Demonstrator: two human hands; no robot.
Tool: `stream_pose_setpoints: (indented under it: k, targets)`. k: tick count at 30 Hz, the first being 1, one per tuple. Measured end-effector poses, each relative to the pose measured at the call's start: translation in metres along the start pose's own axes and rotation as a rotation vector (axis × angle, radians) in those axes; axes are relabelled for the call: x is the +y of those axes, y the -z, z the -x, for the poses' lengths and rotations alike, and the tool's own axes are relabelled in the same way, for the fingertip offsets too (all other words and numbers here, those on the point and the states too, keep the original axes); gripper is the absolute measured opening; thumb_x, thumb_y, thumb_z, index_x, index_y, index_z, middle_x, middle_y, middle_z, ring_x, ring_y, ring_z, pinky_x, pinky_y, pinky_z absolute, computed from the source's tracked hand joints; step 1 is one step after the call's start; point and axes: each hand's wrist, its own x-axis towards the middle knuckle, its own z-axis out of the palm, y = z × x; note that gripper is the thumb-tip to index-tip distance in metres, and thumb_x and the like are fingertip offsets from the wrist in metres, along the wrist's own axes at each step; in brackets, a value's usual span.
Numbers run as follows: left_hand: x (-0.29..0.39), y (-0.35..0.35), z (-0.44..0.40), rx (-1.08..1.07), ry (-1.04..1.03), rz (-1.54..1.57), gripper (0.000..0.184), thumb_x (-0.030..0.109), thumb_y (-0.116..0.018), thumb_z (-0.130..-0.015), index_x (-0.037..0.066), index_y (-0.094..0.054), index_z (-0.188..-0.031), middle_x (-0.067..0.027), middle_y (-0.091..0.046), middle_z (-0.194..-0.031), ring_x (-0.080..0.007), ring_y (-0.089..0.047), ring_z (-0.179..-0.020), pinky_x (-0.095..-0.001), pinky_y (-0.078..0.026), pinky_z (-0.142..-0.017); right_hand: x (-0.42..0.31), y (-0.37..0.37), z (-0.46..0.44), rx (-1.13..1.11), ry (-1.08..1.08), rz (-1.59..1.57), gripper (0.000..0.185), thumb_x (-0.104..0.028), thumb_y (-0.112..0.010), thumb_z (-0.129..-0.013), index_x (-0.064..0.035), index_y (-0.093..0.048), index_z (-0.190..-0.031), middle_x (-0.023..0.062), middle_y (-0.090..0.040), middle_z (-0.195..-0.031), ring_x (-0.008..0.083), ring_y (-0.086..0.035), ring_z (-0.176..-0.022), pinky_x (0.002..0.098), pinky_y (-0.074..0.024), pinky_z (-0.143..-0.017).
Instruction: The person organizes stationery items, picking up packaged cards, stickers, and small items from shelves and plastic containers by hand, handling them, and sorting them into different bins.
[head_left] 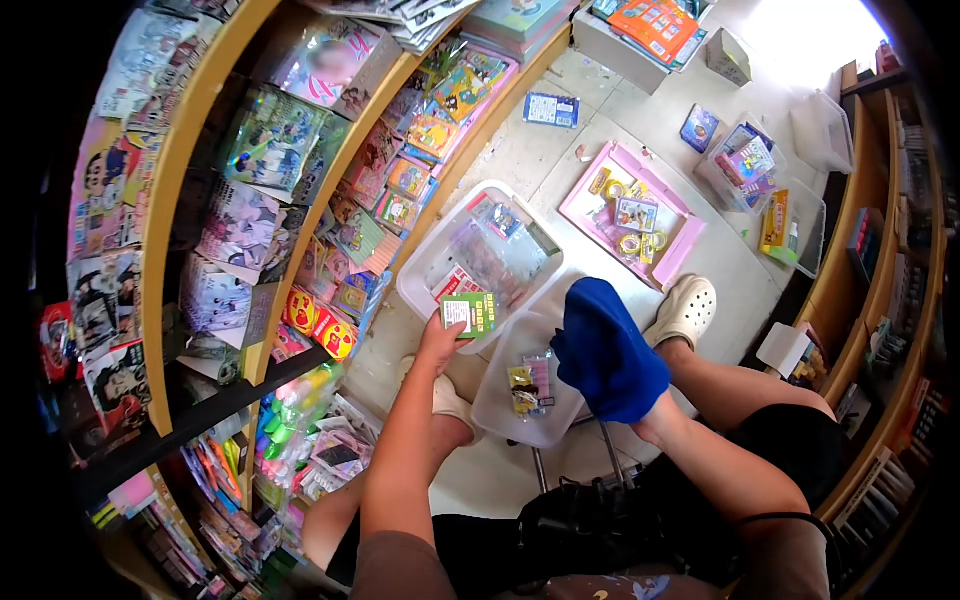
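Note:
Between the thumb and fingers of my left hand (438,343) is a small green packet (468,314) with a white printed label. It is held above the near edge of a clear plastic bin (413,268), which has a few small packages inside. A dark blue cloth (612,350) covers most of my right hand (655,418); the fingers are hidden beneath it, and the cloth is bunched around them. Just below, between my hands, a second clear bin (487,405) contains small packets (530,385).
A pink tray (683,255) with yellow tape rolls and packets lies on the floor ahead. Shelves of books and cards (300,195) stand at left, wooden shelves (862,330) at right. Small clear containers (735,170) and a box of books (620,55) are farther off.

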Motion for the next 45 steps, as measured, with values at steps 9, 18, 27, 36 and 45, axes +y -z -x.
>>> stream_pose_setpoints:
  k: [9,18,27,36,45]
  targets:
    - [0.033,-0.083,0.087,-0.091,-0.173,0.315,0.048,0.000,-0.045,-0.088,0.007,-0.030,-0.133,-0.0136,-0.048,-0.124,-0.0288,-0.053,-0.109,-0.0464,-0.047,-0.090,0.023,0.012,-0.029,0.253,-0.017,0.443,0.037,-0.018,-0.050,-0.086,-0.0061,-0.043,-0.121,0.0067,-0.056,-0.104,0.0209,-0.056,-0.095,0.0334,-0.0448,-0.079]
    - [0.071,-0.186,0.192,-0.597,-0.321,0.354,0.049,0.011,-0.036,-0.091,0.010,-0.026,-0.139,-0.0073,-0.036,-0.137,-0.0217,-0.035,-0.126,-0.0376,-0.025,-0.105,0.005,-0.040,0.003,0.458,0.716,0.737,0.019,-0.013,-0.050,-0.083,-0.0030,-0.051,-0.100,0.0148,-0.054,-0.090,0.0301,-0.054,-0.087,0.0383,-0.0434,-0.072]
    - [0.132,-0.154,0.254,-0.504,-0.045,0.597,0.061,0.054,-0.034,-0.091,0.010,-0.035,-0.134,-0.0105,-0.046,-0.131,-0.0281,-0.045,-0.119,-0.0476,-0.031,-0.101,-0.017,-0.071,0.013,0.404,0.833,0.972,0.025,-0.017,-0.045,-0.087,-0.0072,-0.061,-0.104,0.0175,-0.063,-0.092,0.0308,-0.061,-0.078,0.0390,-0.0470,-0.066]
    - [0.144,-0.145,0.243,-0.547,-0.062,0.445,0.040,0.031,-0.042,-0.095,0.010,-0.041,-0.128,-0.0086,-0.052,-0.123,-0.0270,-0.050,-0.113,-0.0437,-0.036,-0.097,-0.048,-0.098,0.027,0.273,1.002,1.420,0.020,-0.019,-0.050,-0.079,-0.0127,-0.065,-0.090,0.0141,-0.064,-0.089,0.0319,-0.062,-0.074,0.0394,-0.0488,-0.063]
    - [0.175,-0.102,0.224,-0.647,-0.364,0.621,0.045,0.028,-0.041,-0.095,0.017,-0.033,-0.137,-0.0097,-0.050,-0.124,-0.0257,-0.051,-0.110,-0.0432,-0.040,-0.093,-0.060,-0.124,-0.044,0.102,0.528,0.214,0.017,-0.028,-0.053,-0.089,-0.0107,-0.054,-0.088,-0.0003,-0.051,-0.076,0.0097,-0.044,-0.058,0.0253,-0.0409,-0.057]
